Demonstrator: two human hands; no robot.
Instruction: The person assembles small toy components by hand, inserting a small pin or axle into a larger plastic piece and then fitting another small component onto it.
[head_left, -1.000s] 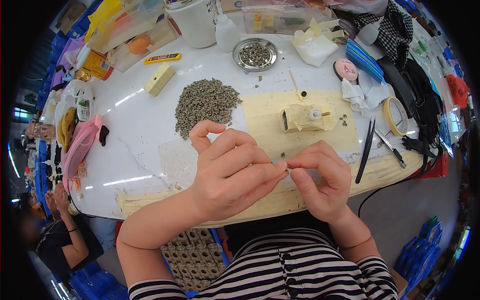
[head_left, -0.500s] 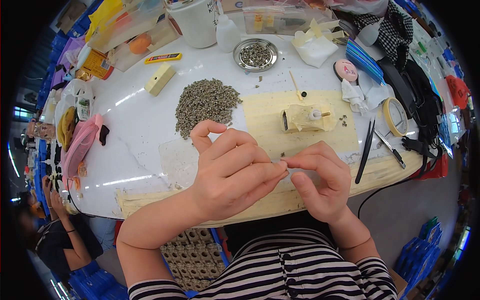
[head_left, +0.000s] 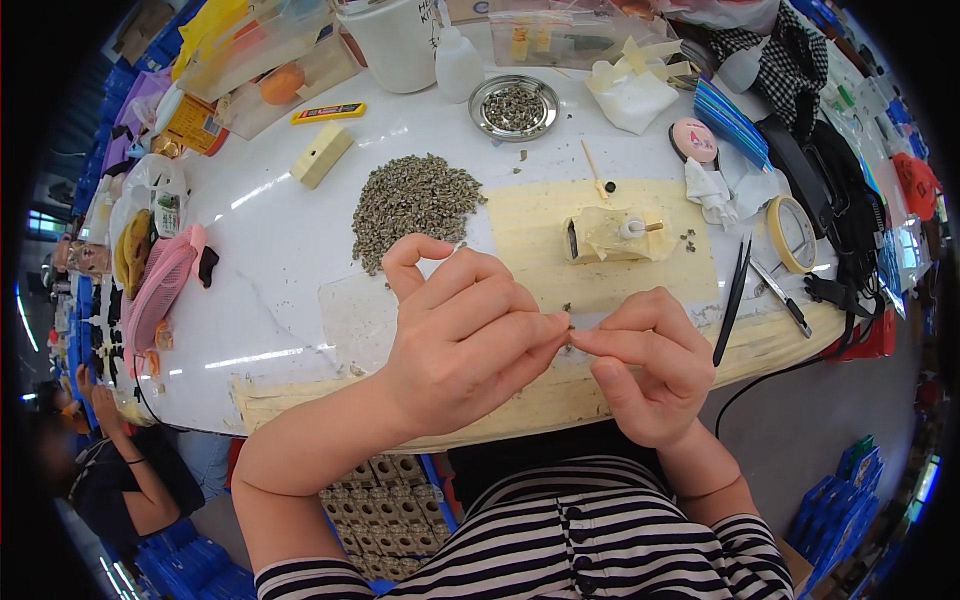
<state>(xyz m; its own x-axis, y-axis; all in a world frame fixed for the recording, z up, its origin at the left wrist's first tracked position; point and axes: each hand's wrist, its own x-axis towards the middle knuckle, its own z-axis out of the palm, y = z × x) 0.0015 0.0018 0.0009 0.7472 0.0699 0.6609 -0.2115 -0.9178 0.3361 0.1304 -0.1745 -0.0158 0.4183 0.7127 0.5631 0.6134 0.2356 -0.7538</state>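
Observation:
My left hand point(head_left: 465, 340) pinches with its index finger and thumb, while one finger is raised. Opposite it my right hand point(head_left: 650, 365) is also in a pinch, and the fingertips of both almost meet. A tiny dark piece point(head_left: 571, 330) shows between the tips, too small to make out well. Beyond my left hand lies a heap of small grey-brown metal parts point(head_left: 415, 210). A tape-wrapped block point(head_left: 612, 238) with a white nozzle and a brass-coloured pin sits on the taped sheet point(head_left: 530, 220) beyond my right hand.
A round metal dish point(head_left: 513, 108) holds more small parts at the back. Black tweezers point(head_left: 735, 300), a craft knife point(head_left: 782, 297) and a tape roll point(head_left: 790, 233) lie at right. A pale block point(head_left: 321, 156) stands at left. Trays of metal parts point(head_left: 385, 510) sit below the table edge.
My right hand has shifted slightly right and its fingers have closed more into a pinch. My left fingertips have risen a little. The heap and tools stay put.

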